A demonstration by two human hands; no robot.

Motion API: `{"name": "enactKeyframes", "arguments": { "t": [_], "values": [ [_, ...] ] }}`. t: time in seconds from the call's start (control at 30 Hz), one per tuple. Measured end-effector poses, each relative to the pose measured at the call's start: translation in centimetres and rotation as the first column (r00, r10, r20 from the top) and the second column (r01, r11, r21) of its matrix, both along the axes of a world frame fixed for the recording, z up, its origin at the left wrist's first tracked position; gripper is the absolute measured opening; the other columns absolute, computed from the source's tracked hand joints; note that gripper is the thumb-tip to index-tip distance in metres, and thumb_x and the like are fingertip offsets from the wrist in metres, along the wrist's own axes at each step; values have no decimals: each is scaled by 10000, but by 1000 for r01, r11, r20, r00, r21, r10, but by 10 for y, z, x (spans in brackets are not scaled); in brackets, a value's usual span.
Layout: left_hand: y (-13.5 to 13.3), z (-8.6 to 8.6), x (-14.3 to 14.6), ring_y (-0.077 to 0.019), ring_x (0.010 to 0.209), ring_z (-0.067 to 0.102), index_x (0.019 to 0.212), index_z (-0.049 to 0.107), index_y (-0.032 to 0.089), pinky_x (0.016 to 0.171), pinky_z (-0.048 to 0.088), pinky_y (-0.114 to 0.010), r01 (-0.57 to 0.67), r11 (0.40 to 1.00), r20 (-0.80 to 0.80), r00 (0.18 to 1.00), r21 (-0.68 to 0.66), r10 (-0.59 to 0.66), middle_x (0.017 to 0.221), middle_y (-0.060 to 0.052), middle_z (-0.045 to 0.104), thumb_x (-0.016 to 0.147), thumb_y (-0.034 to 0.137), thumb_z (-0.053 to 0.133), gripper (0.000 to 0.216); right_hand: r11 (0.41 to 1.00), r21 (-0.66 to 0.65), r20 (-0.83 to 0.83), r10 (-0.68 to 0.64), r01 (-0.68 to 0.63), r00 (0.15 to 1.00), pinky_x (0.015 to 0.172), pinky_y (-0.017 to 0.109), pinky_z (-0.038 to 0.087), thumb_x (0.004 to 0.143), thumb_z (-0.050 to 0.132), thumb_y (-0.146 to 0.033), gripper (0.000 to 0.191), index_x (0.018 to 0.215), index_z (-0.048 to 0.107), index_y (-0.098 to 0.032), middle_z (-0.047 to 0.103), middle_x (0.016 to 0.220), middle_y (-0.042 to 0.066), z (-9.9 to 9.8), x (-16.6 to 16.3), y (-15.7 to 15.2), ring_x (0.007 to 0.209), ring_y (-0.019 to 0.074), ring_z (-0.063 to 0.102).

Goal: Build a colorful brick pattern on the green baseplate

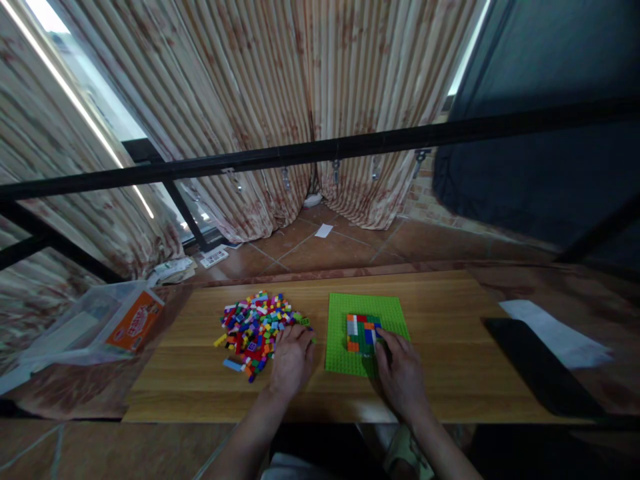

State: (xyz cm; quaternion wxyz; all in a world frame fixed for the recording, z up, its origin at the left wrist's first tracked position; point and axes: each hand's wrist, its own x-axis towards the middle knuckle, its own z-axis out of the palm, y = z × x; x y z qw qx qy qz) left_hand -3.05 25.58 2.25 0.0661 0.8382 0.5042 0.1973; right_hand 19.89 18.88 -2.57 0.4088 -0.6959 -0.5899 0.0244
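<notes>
A patchwork block of toy bricks [361, 332] in red, orange, green, white and blue sits on a bright green studded baseplate [340, 361]. At its right side, my right hand [401, 373] has its fingers bent in, with the fingertips against a blue toy brick [377, 328] at the edge. My left hand [293, 357] rests at the right border of a loose pile of mixed toy bricks [255, 323]. Its fingers curl down and hide whatever is between them. A lime green brick with dark markings [303, 321] lies just beyond the left fingertips.
Bricks and baseplate lie on a wooden tabletop [450, 333]. At its right end are a black flat object [540, 367] and white paper [555, 330]. A clear plastic box [90, 333] with an orange label stands left. A dark metal bar [280, 157] with hanging clips crosses behind, before curtains [240, 87].
</notes>
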Motion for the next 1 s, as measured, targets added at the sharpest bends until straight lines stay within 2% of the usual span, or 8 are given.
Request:
{"name": "enactKeyframes", "arguments": {
  "t": [0.13,0.3,0.57,0.8,1.0],
  "values": [
    [-3,-1,4,-222,950,589,958,624,197,859,478,-378,-14,1000,70,997,-5,15,1030,-72,632,832,76,525,201,1000,-3,-3,6,-6,1000,902,445,476,956,429,-358,358,1197,618,-172,667,1106,123,0,0,0,1012,250,587],
    [-3,4,23,-182,841,630,973,606,202,765,504,-302,40,987,173,985,-157,-13,910,-41,654,831,59,509,223,1000,-13,-13,-1,1,1000,891,451,479,953,422,-373,371,1192,624,-175,672,1093,127,-1,1,1,1002,254,593],
    [0,7,62,-169,904,665,981,707,218,856,518,-292,172,940,350,935,-295,-61,957,-28,715,837,81,523,271,1000,-22,1,0,0,1000,889,447,475,953,417,-365,369,1201,619,-179,675,1094,125,0,1,1,1012,253,590],
    [5,5,67,-168,901,676,975,744,211,872,525,-295,154,920,384,923,-360,-4,953,-26,744,817,69,547,290,1000,-3,-7,3,-3,1000,873,443,473,952,419,-366,360,1202,614,-194,670,1101,121,-2,1,2,999,248,589],
    [4,6,69,-173,924,683,1013,745,212,901,524,-306,172,918,384,923,-357,-24,1002,-35,747,823,84,562,293,1000,-21,-8,1,-1,1000,864,438,475,960,406,-375,376,1202,613,-176,669,1090,130,1,0,1,1006,251,587]
  ]
}}
